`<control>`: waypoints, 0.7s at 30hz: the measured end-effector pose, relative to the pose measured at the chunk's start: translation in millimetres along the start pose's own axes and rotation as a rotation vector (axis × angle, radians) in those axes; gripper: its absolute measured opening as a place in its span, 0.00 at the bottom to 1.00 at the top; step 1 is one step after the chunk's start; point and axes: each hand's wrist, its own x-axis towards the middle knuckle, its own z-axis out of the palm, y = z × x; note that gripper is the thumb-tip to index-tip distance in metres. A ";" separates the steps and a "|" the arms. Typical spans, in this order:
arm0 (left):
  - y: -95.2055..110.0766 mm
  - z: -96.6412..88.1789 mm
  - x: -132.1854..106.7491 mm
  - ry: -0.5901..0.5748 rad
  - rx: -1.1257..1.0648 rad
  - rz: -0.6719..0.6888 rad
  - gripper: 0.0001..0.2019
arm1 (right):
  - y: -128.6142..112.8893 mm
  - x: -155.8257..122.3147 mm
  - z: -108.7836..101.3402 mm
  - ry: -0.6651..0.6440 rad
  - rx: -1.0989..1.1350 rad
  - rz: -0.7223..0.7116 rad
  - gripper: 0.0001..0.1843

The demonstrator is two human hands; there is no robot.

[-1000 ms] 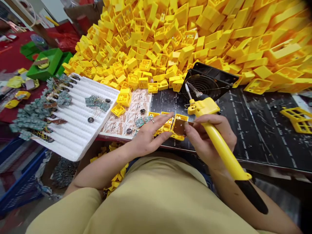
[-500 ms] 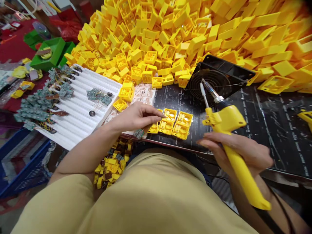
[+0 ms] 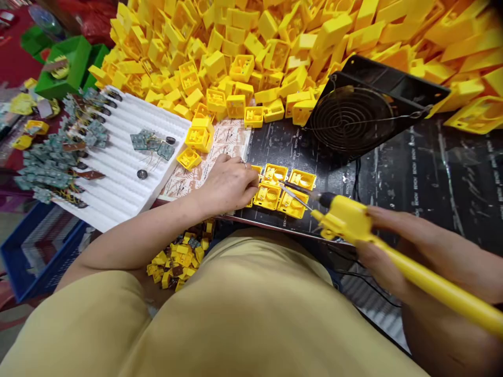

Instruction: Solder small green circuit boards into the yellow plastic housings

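My right hand (image 3: pixel 408 251) grips a yellow soldering gun (image 3: pixel 349 217) by its handle. Its dark tip and the thin metal tube beside it point left, reaching over the small yellow plastic cases (image 3: pixel 267 197) laid in two rows at the bench edge. The tip appears to be at or just above an upper case (image 3: pixel 274 174). My left hand (image 3: pixel 231 183), with a ring on one finger, rests at the left end of the rows with its fingers curled down. It partly covers the leftmost cases, and its fingertips are hidden, so anything they hold cannot be seen.
A large heap of yellow cases (image 3: pixel 236 68) fills the back. A black fan (image 3: pixel 349 120) with a wire guard stands behind the rows. At left, a white ribbed foam sheet (image 3: pixel 121 173) carries circuit boards (image 3: pixel 55 162) with wires. A blue crate (image 3: pixel 35 262) sits lower left.
My right hand has lowered the soldering gun from beside the fan, swinging its tip left onto the cases. My left hand's fingers have curled down from a stretched pinch. The view has shifted slightly.
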 end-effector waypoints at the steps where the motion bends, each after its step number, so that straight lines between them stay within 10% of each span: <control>1: 0.1 0.0 1.6 -0.006 0.007 0.007 0.12 | -0.8 4.3 3.8 -0.021 -0.024 -0.072 0.20; 6: 1.9 -4.3 9.5 -0.077 0.016 0.026 0.11 | -14.4 22.5 18.8 -0.060 0.017 -0.280 0.13; 21: 5.8 -16.4 20.2 -0.202 -0.001 -0.008 0.09 | -18.8 31.5 10.8 -0.172 0.021 -0.320 0.06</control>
